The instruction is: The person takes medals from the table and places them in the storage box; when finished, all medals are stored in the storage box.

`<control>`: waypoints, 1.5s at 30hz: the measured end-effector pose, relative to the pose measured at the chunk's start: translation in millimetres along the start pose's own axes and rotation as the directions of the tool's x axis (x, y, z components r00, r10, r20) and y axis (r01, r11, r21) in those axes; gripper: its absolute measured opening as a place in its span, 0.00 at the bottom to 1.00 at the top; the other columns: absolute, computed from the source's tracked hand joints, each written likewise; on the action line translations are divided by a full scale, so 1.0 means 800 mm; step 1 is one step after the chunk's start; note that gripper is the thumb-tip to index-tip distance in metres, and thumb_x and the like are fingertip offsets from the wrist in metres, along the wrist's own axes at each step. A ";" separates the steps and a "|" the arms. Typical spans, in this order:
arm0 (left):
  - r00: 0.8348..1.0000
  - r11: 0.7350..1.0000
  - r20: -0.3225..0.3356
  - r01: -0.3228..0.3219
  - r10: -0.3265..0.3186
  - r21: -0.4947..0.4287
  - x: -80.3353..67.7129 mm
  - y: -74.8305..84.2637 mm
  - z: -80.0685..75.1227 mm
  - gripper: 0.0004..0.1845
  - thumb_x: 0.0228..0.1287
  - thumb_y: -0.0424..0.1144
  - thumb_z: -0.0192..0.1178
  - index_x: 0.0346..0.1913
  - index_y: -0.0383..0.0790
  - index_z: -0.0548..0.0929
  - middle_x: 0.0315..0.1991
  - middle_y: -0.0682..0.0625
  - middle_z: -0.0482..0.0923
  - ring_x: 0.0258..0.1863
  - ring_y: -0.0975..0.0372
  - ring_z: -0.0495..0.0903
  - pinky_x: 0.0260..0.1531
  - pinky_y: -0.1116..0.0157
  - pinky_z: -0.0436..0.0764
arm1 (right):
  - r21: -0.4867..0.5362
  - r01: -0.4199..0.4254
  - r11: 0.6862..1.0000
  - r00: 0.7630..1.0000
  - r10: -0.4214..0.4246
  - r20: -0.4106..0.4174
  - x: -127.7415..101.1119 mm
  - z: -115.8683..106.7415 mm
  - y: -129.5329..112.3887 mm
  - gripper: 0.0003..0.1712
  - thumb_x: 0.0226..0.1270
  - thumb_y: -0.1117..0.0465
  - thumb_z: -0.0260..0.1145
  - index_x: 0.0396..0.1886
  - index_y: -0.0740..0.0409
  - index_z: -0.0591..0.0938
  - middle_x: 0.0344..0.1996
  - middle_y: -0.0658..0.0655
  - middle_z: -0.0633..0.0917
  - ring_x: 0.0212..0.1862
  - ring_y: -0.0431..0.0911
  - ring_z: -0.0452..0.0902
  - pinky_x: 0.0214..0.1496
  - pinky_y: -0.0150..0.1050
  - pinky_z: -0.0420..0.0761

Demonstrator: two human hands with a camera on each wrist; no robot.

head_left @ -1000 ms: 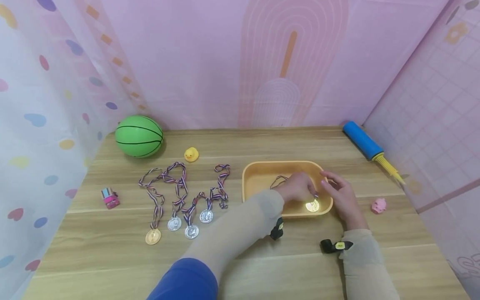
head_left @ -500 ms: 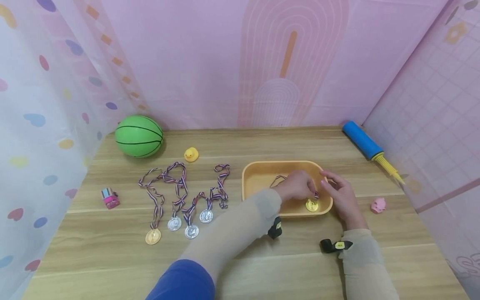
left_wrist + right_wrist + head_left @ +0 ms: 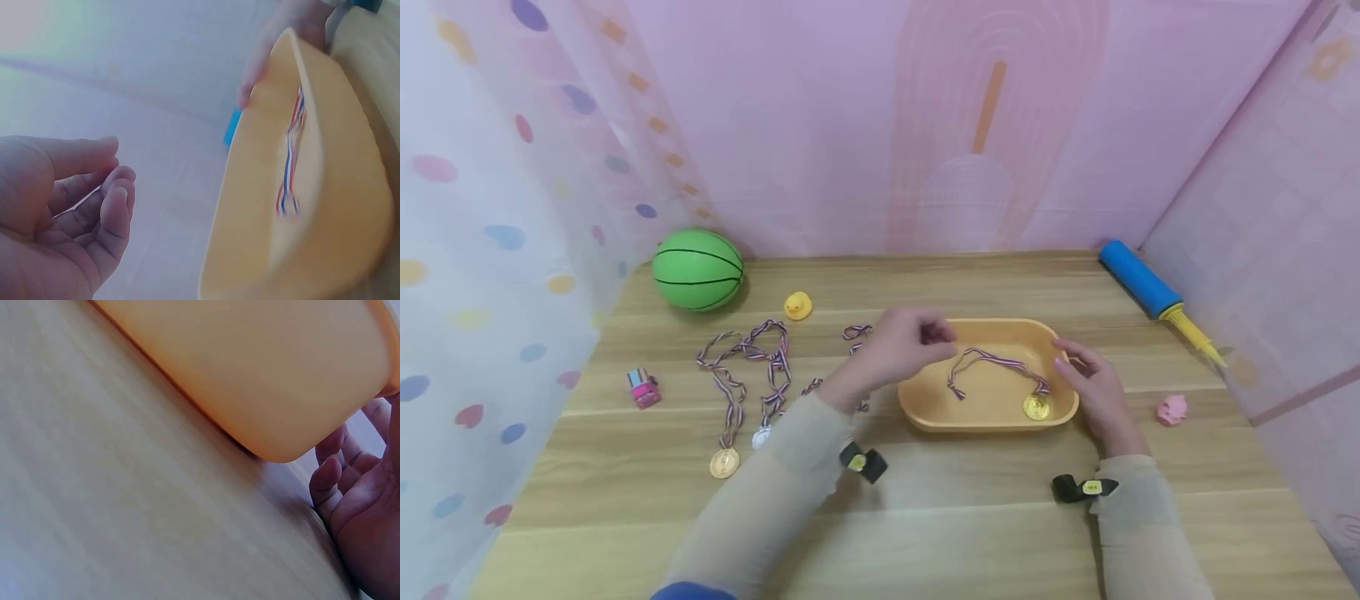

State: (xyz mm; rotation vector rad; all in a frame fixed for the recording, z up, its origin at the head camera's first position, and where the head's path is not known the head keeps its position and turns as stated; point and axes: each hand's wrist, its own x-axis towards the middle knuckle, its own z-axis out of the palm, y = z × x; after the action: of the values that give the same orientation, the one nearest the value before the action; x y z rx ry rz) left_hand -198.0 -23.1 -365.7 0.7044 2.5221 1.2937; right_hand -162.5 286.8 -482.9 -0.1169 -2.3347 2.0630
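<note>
Head view: gold medal (image 3: 1037,407) in tray (image 3: 977,425), wrist labels (image 3: 1092,487) illegible.

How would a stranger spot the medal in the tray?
On the wooden table, find the orange tray beside the person's right hand. Inside, near its right end, lies a gold medal on a striped ribbon. The other visible medals lie outside, on the table itself.
</note>
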 end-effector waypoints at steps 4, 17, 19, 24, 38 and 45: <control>0.993 0.994 -0.074 0.089 -0.094 -0.066 -0.045 -0.032 -0.017 0.04 0.58 0.40 0.69 0.35 0.46 0.84 0.32 0.55 0.81 0.34 0.62 0.78 0.37 0.66 0.79 | -0.007 -0.003 1.000 1.000 0.003 -0.004 -0.001 -0.002 -0.002 0.23 0.69 0.56 0.63 0.62 0.56 0.75 0.60 0.48 0.72 0.54 0.38 0.70 0.51 0.22 0.72; 0.920 0.939 -0.200 0.313 -0.338 -0.145 -0.143 -0.124 -0.023 0.05 0.56 0.37 0.69 0.35 0.44 0.83 0.31 0.53 0.81 0.30 0.60 0.78 0.35 0.62 0.79 | -0.013 0.008 1.000 1.000 -0.008 0.005 -0.003 0.001 -0.003 0.23 0.69 0.57 0.62 0.62 0.56 0.76 0.61 0.49 0.70 0.56 0.39 0.68 0.54 0.21 0.70; 0.915 0.933 -0.192 0.330 -0.354 -0.145 -0.144 -0.129 -0.020 0.06 0.56 0.37 0.69 0.35 0.43 0.83 0.31 0.53 0.81 0.30 0.60 0.78 0.35 0.62 0.79 | 0.006 0.011 1.000 1.000 -0.011 0.006 -0.004 0.001 -0.003 0.22 0.69 0.58 0.63 0.61 0.56 0.76 0.60 0.48 0.71 0.55 0.38 0.69 0.52 0.21 0.71; 0.915 0.937 -0.207 0.332 -0.348 -0.108 -0.145 -0.138 -0.016 0.07 0.56 0.37 0.69 0.36 0.42 0.83 0.32 0.53 0.81 0.31 0.61 0.78 0.36 0.63 0.78 | -0.002 -0.003 1.000 1.000 0.003 0.012 -0.003 0.002 -0.002 0.23 0.69 0.57 0.62 0.62 0.56 0.76 0.60 0.47 0.71 0.55 0.38 0.69 0.52 0.22 0.72; 0.912 0.933 -0.225 0.359 -0.344 0.029 -0.148 -0.163 -0.017 0.14 0.46 0.39 0.75 0.36 0.40 0.84 0.28 0.53 0.79 0.28 0.62 0.74 0.32 0.65 0.75 | 0.013 0.008 1.000 1.000 -0.008 0.004 -0.004 0.002 -0.002 0.22 0.69 0.58 0.62 0.61 0.56 0.76 0.58 0.46 0.72 0.53 0.37 0.72 0.50 0.23 0.75; 0.936 0.944 -0.178 0.321 -0.305 0.074 -0.149 -0.169 -0.019 0.20 0.40 0.39 0.78 0.39 0.41 0.84 0.31 0.53 0.78 0.30 0.61 0.73 0.35 0.63 0.74 | 0.008 0.011 1.000 1.000 -0.011 0.004 -0.003 0.002 -0.001 0.22 0.70 0.59 0.62 0.62 0.57 0.75 0.60 0.49 0.71 0.54 0.38 0.71 0.51 0.22 0.73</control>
State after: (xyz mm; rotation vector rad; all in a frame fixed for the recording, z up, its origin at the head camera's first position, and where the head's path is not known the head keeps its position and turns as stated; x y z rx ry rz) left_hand -144.3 -161.4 -468.6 0.2023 2.7054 1.1587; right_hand -160.1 284.9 -482.4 -0.0995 -2.3242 2.0690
